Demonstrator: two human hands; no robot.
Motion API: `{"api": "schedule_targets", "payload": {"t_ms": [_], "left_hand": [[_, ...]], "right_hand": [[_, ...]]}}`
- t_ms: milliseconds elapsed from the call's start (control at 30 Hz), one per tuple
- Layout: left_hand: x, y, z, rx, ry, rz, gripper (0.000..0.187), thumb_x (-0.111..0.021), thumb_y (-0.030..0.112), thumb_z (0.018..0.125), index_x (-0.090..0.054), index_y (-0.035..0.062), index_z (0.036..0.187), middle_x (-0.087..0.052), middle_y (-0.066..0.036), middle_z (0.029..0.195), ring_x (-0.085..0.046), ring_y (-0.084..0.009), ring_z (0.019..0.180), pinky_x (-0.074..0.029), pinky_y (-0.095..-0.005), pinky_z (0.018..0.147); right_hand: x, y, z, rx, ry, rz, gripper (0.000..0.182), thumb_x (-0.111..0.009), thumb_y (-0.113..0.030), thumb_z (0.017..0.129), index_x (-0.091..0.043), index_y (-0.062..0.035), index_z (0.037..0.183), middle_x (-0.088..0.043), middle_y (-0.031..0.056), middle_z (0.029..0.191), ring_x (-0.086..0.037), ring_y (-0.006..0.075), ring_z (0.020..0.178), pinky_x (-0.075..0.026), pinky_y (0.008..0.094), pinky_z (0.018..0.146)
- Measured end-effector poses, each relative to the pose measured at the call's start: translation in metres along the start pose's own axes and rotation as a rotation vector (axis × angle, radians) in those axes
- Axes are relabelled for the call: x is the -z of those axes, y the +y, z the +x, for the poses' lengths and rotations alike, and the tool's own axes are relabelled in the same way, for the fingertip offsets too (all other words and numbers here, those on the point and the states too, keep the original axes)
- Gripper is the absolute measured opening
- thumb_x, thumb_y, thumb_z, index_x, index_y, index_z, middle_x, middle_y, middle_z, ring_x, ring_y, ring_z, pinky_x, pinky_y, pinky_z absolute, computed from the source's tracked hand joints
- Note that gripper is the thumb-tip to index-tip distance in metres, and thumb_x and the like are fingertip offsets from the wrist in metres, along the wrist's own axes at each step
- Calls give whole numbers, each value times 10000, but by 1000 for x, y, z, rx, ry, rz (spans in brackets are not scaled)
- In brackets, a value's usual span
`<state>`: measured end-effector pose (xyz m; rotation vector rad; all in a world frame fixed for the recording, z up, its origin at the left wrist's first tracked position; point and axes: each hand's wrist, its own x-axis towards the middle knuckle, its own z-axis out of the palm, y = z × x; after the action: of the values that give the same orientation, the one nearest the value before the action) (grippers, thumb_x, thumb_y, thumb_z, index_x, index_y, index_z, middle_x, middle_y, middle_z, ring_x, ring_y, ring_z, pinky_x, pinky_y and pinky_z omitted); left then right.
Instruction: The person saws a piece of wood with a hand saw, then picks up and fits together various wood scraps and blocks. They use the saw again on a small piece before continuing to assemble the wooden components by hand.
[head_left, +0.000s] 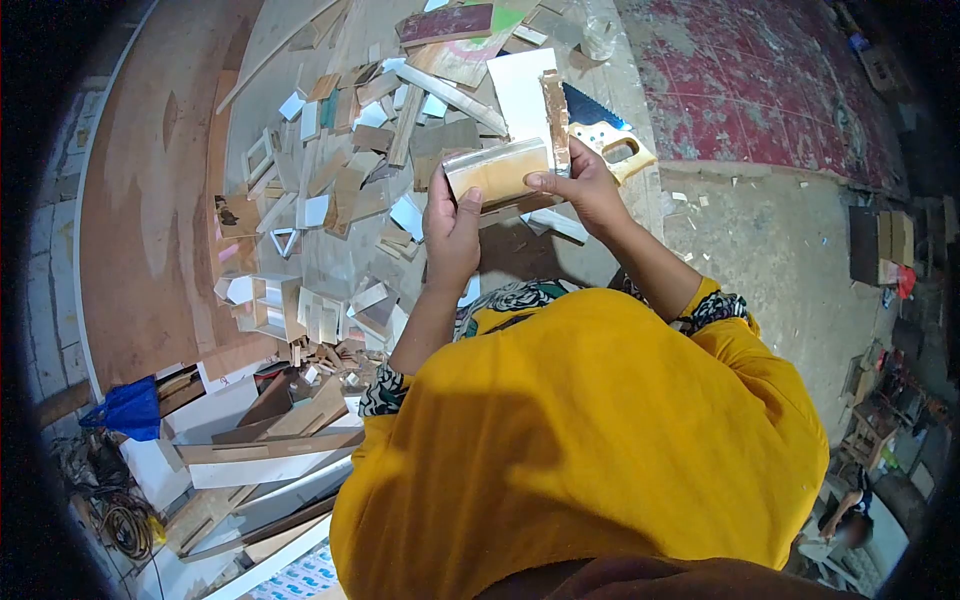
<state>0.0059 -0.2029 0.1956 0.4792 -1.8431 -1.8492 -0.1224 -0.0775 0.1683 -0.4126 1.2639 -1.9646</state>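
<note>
A short wooden piece (505,178) with a pale, light-edged top and tan face is held level between both hands. My left hand (453,232) grips its left end, thumb pressed on the front face. At the right end, my right hand (592,190) closes round it with the thumb laid across the face. Just behind it stand a white board (522,95) and a rough brown strip (555,105), which overlaps my right fingers in this view. A hand saw (612,145) with a blue blade and cream handle lies just beyond my right hand.
Wood and white-board offcuts (345,165) litter the work surface. Small box frames (275,305) stand at its near left. Longer boards (265,450) are heaped below, beside a blue bag (127,408) and coiled cable (128,525). Another person (850,515) is at lower right.
</note>
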Motion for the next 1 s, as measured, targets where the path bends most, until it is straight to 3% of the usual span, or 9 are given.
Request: {"api": "schedule_targets", "payload": {"t_ms": [300, 367, 467, 900, 1000], "left_hand": [[5, -5, 4, 34, 14, -76, 357, -479, 88, 897, -421, -30, 1229, -529, -109, 1154, -494, -157, 1060, -353, -282, 946], [10, -5, 7, 278, 48, -262, 354, -511, 98, 885, -451, -34, 1208, -551, -110, 1135, -518, -164, 1044, -372, -285, 931], [15, -3, 11, 374, 58, -325, 355, -537, 101, 871, -474, -37, 1192, -568, -114, 1117, -536, -172, 1029, -386, -289, 916], [22, 2, 10, 351, 12, -381, 371, -549, 116, 867, -466, -36, 1195, -580, -112, 1092, -542, -170, 1022, -391, -283, 905], [26, 1, 10, 328, -18, -361, 386, -558, 126, 865, -459, -34, 1203, -575, -112, 1097, -543, -168, 1018, -402, -285, 894]], "right_hand": [[3, 8, 3, 25, 36, -43, 526, -772, -137, 688, -521, -12, 1134, -626, 67, 989, -602, 113, 848, -499, 251, 730], [6, 1, 5, -174, -11, -120, 464, -734, -195, 739, -534, -6, 1114, -631, 61, 954, -601, 109, 823, -490, 252, 717], [15, 15, 14, -262, -44, 80, 402, -677, -247, 793, -551, -1, 1084, -632, 55, 919, -601, 108, 779, -479, 239, 690], [17, 5, 9, -169, -93, 122, 322, -592, -233, 841, -560, -22, 1082, -621, 27, 913, -580, 76, 768, -453, 218, 689], [20, 0, 8, -164, -122, -13, 326, -569, -242, 851, -561, -40, 1106, -612, 12, 936, -566, 72, 810, -447, 235, 715]]}}
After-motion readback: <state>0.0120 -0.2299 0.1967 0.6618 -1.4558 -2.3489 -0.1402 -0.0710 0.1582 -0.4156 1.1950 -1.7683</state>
